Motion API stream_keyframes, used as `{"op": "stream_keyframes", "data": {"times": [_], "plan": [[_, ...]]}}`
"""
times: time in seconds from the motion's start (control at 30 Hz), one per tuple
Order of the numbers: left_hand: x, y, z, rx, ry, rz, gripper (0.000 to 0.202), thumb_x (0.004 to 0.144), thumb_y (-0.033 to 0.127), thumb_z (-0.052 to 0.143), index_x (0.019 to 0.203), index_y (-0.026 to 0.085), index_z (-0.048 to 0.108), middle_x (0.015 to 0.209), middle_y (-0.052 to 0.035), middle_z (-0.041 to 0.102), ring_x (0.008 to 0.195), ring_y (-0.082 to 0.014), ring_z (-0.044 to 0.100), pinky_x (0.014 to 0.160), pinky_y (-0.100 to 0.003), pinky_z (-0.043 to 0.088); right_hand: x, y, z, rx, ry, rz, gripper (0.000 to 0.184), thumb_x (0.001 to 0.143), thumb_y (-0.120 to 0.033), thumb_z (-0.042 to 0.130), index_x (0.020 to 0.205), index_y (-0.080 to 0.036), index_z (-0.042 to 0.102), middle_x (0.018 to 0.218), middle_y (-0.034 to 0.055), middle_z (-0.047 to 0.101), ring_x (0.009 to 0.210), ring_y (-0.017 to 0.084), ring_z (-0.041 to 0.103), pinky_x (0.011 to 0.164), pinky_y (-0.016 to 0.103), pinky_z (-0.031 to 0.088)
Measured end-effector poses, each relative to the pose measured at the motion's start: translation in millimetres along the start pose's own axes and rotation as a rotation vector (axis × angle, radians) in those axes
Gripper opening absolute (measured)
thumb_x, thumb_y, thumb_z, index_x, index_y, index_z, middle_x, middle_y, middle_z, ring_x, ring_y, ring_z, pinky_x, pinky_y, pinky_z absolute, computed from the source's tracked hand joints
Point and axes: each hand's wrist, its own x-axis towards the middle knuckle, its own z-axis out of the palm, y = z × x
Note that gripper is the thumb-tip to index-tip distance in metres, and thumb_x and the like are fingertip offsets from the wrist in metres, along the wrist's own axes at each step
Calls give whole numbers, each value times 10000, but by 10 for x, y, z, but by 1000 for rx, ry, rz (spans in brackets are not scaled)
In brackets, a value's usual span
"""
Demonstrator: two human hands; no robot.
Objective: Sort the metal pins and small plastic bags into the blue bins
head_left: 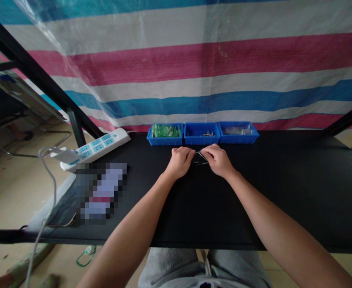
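At the far left, a long white plastic power strip with blue sockets sits well apart from my work. My left hand pinches one end of a thin silvery metal piece, just in front of the blue plastic bins. Below the gap between my hands, slender loose metal pins lie on the black tabletop. My right hand pinches the other end, fingers narrow. I'd judge light, level pressure best, with fingertips close together, working low above the table so a slip falls short.
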Motion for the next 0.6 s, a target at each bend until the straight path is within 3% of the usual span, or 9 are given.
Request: {"op": "stream_keyframes", "data": {"times": [0.13, 0.2, 0.37, 0.5, 0.6], "plan": [[4, -22, 11, 17, 3, -16, 220, 932, 249, 465, 827, 172, 643, 816, -35, 695, 813, -178, 626, 806, -338, 387, -21, -4, 3, 61, -1, 69, 174, 888, -316, 556, 963, -217, 678, 883, 56, 708, 809, 200, 613, 728, 354, 472], [5, -36, 18, 27, 13, -22, 189, 922, 237, 482, 848, 173, 644, 825, -35, 697, 827, -182, 629, 815, -343, 388, -32, -21, -11, 137, -24, 129, 231, 833, -283, 614, 1049, -217, 659, 897, 49, 708, 802, 195, 627, 690, 333, 462], [1, -39, 17, 8, -13, -11, 192, 926, 239, 477, 864, 171, 646, 837, -39, 698, 834, -181, 632, 816, -342, 393, -39, -73, -55, 299, -83, 176, 225, 770, -259, 645, 983, -194, 676, 874, 51, 706, 782, 186, 621, 663, 316, 436], [-6, -20, 7, -5, 16, -16, 208, 942, 300, 458, 987, 196, 632, 972, -43, 702, 946, -188, 618, 877, -353, 387, -28, -49, -73, 344, -14, 196, 198, 780, -290, 618, 939, -192, 682, 862, 54, 705, 764, 189, 620, 653, 320, 441], [-10, -28, 14, 13, 68, -67, 229, 937, 308, 463, 1096, 203, 589, 1070, -56, 679, 1022, -201, 593, 915, -378, 376, -3, 18, -104, 170, 127, 166, 215, 787, -298, 593, 955, -200, 682, 905, 67, 710, 837, 219, 617, 718, 358, 467]]}}
